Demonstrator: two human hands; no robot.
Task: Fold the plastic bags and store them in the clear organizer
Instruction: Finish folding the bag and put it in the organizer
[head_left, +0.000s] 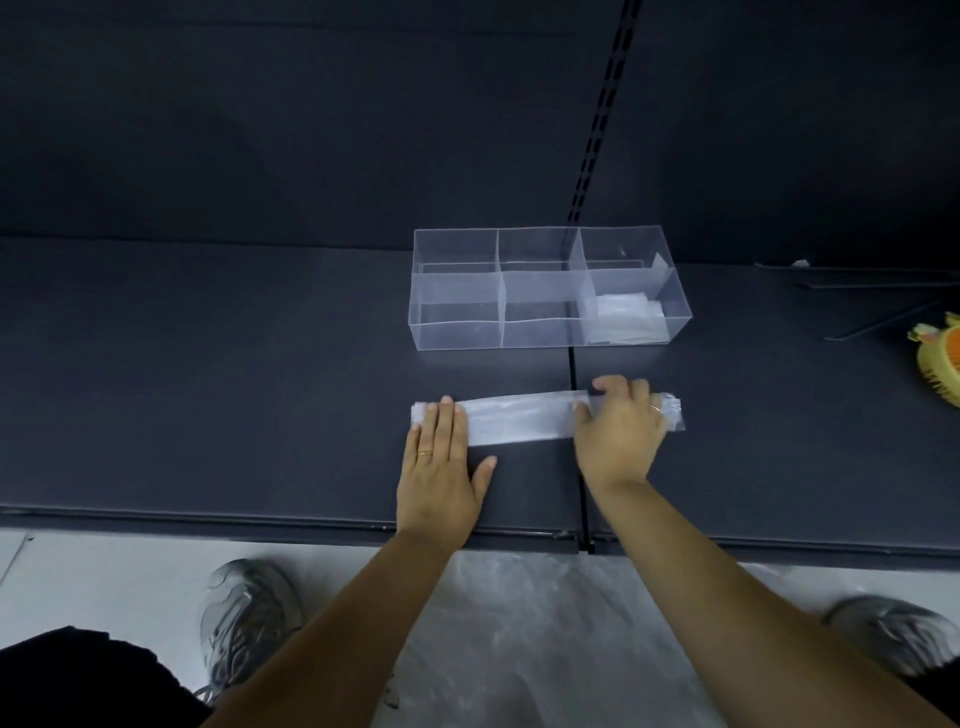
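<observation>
Hands (441, 457) (621, 434) flat, pressing folded bag (519, 423)

Right edge crops the yellow-orange object (940, 358).

organizer (545, 291) behind folded bag strip (519, 423), another bag (628, 319) in its right compartment

Dark shelf (260, 364) bearing clear organizer (545, 332), folded plastic bag (519, 418), yellow brush (940, 358).
</observation>
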